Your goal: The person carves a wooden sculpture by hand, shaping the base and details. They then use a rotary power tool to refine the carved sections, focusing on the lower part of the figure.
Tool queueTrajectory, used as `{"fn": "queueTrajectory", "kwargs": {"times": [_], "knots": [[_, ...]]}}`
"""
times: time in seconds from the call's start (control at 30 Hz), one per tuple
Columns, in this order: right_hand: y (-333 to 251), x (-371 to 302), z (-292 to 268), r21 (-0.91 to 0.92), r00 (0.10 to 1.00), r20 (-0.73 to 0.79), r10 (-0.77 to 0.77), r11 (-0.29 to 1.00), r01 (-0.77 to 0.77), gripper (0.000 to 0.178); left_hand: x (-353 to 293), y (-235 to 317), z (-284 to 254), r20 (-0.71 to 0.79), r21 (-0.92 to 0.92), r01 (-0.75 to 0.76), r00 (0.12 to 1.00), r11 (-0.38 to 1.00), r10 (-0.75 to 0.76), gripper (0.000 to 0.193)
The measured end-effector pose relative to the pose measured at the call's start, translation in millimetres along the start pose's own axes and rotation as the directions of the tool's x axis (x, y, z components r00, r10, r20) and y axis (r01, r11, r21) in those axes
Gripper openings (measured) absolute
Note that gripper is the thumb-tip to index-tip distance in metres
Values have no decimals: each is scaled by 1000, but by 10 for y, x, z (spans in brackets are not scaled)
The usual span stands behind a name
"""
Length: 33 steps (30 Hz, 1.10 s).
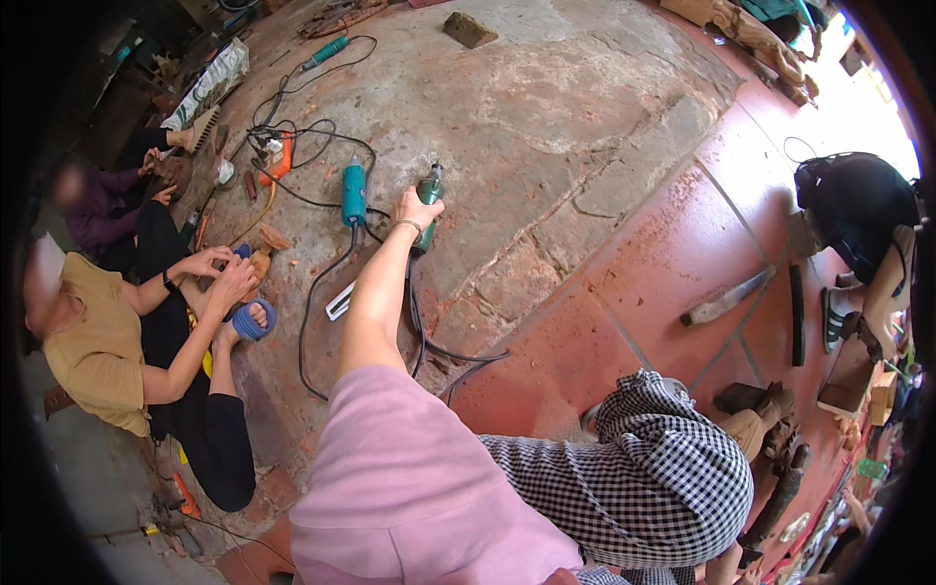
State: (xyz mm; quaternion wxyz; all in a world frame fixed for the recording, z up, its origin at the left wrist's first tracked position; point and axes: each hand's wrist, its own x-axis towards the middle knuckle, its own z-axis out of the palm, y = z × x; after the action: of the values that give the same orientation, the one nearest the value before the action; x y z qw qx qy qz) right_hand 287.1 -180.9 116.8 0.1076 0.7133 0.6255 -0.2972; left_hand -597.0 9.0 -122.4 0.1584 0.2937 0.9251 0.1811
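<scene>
My left arm, in a pink sleeve, stretches forward over the worn stone slab. My left hand (419,209) is closed around a dark green straight grinder (429,185) that points away from me with its metal tip at the far end. A black cord runs from its near end back toward me. Just left of it stands a teal straight grinder (353,191), apart from my hand, with its own cord. Beside my forearm lies a flat white-edged piece (340,302). No part of my right hand shows clearly.
An orange power tool (280,158), tangled black cords and another teal tool (327,52) lie farther left. A person in a mustard shirt (97,341) handles a brown wooden piece (259,265). A stone block (469,30) sits far off; a long blade-like piece (729,298) lies on red tiles.
</scene>
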Motion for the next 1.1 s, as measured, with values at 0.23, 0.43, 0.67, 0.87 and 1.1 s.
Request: {"fn": "queueTrajectory", "kwargs": {"times": [0.23,0.43,0.67,0.87,1.1], "knots": [[-72,42,-41,14,1000,22,16,1000,-17,41,-141,26,-2,66,-139,-194,977,971,204,66],[-67,50,35,-4,993,-86,-86,996,86,30,-465,233,-272,344,-757,-34,828,653,443,52],[-291,160,-4,-139,967,-195,-162,981,136,11,-1251,1203,-620,401,-886,10,521,464,754,63],[-436,94,-60,-23,956,-254,-145,989,144,16,-1819,2450,-306,357,-934,39,197,356,913,63],[-468,-51,-282,83,988,-116,-100,990,110,32,-2836,4158,-286,349,-936,-40,-221,349,911,63]]}}
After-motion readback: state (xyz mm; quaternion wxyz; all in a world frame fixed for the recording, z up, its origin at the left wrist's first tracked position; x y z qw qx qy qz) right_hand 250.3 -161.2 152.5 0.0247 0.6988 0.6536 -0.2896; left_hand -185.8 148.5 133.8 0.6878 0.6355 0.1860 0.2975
